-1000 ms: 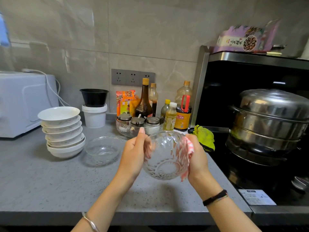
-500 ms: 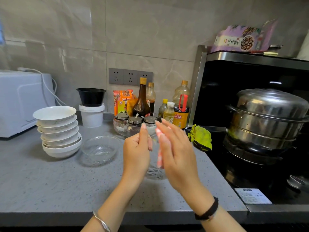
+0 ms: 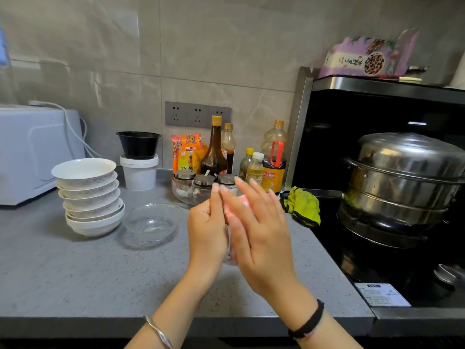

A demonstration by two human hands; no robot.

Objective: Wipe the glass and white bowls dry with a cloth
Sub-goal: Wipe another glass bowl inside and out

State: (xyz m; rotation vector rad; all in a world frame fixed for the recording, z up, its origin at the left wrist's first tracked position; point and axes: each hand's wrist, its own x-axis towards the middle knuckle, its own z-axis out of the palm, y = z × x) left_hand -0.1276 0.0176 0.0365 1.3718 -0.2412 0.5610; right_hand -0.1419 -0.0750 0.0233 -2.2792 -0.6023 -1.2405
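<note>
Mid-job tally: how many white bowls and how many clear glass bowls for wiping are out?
White bowls: 6, stacked, rims hard to separate
Glass bowls: 2, counter bowl and held bowl between left hand and right hand
Total: 8

The soy sauce bottle [image 3: 273,172] label reads 海天酱油

Stacked white ceramic bowls [image 3: 86,195], faintly speckled; clear round glass bowl [image 3: 151,224]; pink cloth [image 3: 242,199]; grey stone countertop [image 3: 75,273] flecked dark; crumpled yellow-green rag [image 3: 303,206] edged black.
</note>
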